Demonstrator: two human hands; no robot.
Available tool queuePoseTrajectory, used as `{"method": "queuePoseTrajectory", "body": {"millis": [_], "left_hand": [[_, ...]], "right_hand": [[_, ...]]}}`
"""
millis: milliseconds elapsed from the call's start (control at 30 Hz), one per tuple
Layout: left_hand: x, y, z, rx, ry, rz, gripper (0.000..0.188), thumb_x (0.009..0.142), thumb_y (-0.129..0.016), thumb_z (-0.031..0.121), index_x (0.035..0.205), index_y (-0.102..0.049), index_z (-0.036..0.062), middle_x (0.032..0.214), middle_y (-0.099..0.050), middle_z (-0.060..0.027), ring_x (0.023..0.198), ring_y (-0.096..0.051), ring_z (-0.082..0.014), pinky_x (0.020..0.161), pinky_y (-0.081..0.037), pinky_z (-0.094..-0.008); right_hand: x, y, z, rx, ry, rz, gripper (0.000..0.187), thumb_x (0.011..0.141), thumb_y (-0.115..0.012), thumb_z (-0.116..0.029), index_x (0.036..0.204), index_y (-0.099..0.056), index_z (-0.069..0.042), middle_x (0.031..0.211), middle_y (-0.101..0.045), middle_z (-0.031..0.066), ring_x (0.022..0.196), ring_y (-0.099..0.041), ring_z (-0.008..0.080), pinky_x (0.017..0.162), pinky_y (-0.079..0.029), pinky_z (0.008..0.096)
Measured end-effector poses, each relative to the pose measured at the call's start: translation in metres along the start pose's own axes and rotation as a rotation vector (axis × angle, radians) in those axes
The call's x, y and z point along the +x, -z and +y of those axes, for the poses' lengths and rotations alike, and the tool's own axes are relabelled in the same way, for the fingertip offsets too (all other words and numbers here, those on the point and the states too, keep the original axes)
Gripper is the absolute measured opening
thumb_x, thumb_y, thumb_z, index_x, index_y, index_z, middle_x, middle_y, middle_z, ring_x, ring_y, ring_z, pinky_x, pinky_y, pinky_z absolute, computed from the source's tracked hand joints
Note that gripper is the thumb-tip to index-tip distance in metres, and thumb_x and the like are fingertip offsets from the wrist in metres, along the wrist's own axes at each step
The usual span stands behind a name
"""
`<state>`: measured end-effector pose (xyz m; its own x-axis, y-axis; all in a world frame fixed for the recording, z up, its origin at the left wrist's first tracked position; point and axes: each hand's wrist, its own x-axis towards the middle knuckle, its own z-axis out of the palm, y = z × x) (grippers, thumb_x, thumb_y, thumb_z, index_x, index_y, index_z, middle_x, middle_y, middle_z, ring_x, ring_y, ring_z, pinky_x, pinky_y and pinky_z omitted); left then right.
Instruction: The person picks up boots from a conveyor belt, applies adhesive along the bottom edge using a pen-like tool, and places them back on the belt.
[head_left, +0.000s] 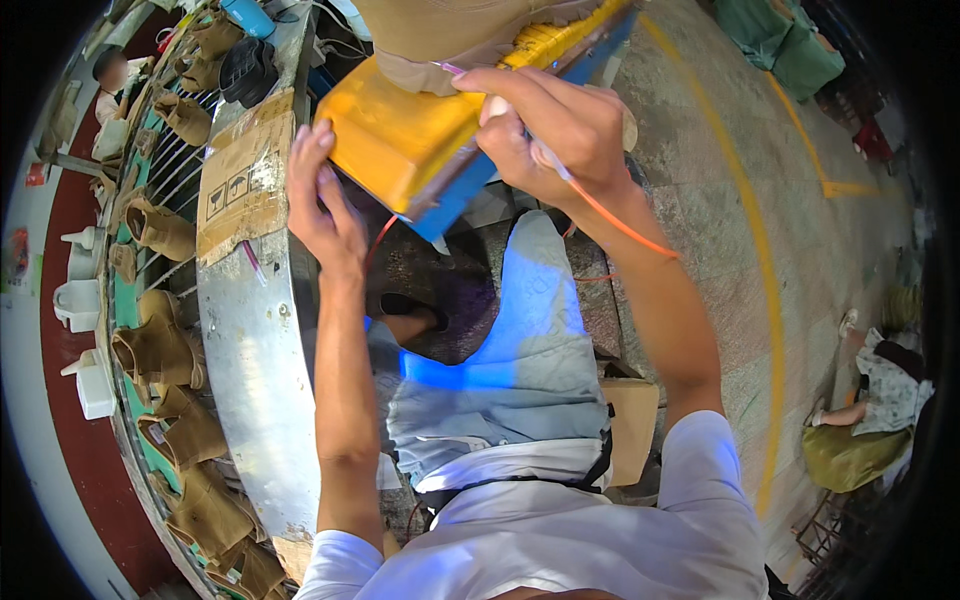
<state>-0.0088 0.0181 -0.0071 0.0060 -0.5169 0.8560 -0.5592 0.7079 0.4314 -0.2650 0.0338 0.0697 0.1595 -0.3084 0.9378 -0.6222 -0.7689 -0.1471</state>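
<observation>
Fingers of the right hand (pixel 570 130) grip a slim tool (pixel 452 69) trailing an orange cord (pixel 625 225), its tip at the tan shoe upper's (pixel 440 40) near edge. That upper sits at the far middle against a yellow block (pixel 390 130); the left hand's (pixel 328 215) loosely spread fingers meet its left end, perhaps steadying it. A metal surface (pixel 245 340) crowds the left arm; brown boots (pixel 162 230) stand beyond, farther left.

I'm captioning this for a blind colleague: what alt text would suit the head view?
A person's right hand holds a thin pen-like tool at a tan shoe by a yellow block; the open left hand is beside the block. At left, beyond a metal bench, brown boots line a rack.
</observation>
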Motion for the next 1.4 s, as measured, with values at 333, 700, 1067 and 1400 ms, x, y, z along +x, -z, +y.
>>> {"method": "queuePoseTrajectory", "body": {"millis": [333,700,1067,1400], "left_hand": [[0.046,-0.017,0.019,0.174,0.272,-0.123,0.047,0.112,-0.04,0.032,0.137,-0.061,-0.0012,0.139,-0.063,-0.0218,0.13,-0.059,-0.0358,0.111,-0.043,-0.0406],[0.05,-0.023,-0.002,0.183,0.166,-0.105,0.05,0.115,-0.032,0.031,0.137,-0.062,-0.0006,0.132,-0.067,-0.021,0.121,-0.064,-0.0323,0.105,-0.046,-0.037],[0.078,-0.028,-0.048,-0.069,0.285,-0.294,0.061,0.115,-0.022,0.038,0.141,-0.059,-0.0023,0.134,-0.065,-0.018,0.125,-0.059,-0.0237,0.113,-0.039,-0.0328],[0.08,-0.025,-0.05,0.025,0.376,-0.319,0.058,0.114,-0.026,0.042,0.141,-0.062,0.0049,0.138,-0.065,-0.0185,0.129,-0.06,-0.0282,0.114,-0.04,-0.0373]], "right_hand": [[0.006,0.007,0.031,-0.204,0.048,-0.052,0.027,0.078,-0.064,-0.002,0.102,-0.075,-0.008,0.077,-0.068,0.0087,0.06,-0.065,0.0243,0.055,-0.052,0.0327],[-0.004,0.03,0.046,-0.245,0.054,-0.083,0.03,0.079,-0.06,0.0,0.104,-0.075,-0.007,0.074,-0.069,0.0049,0.062,-0.068,0.0193,0.058,-0.054,0.0298],[-0.017,0.082,0.042,-0.333,-0.001,-0.116,0.031,0.078,-0.06,0.001,0.104,-0.076,-0.008,0.071,-0.069,0.0043,0.059,-0.066,0.0173,0.055,-0.051,0.0268],[0.001,0.153,0.048,-0.169,-0.216,0.008,0.028,0.083,-0.058,-0.004,0.104,-0.075,-0.001,0.071,-0.068,0.0058,0.053,-0.058,0.0096,0.047,-0.044,0.0258]]}}
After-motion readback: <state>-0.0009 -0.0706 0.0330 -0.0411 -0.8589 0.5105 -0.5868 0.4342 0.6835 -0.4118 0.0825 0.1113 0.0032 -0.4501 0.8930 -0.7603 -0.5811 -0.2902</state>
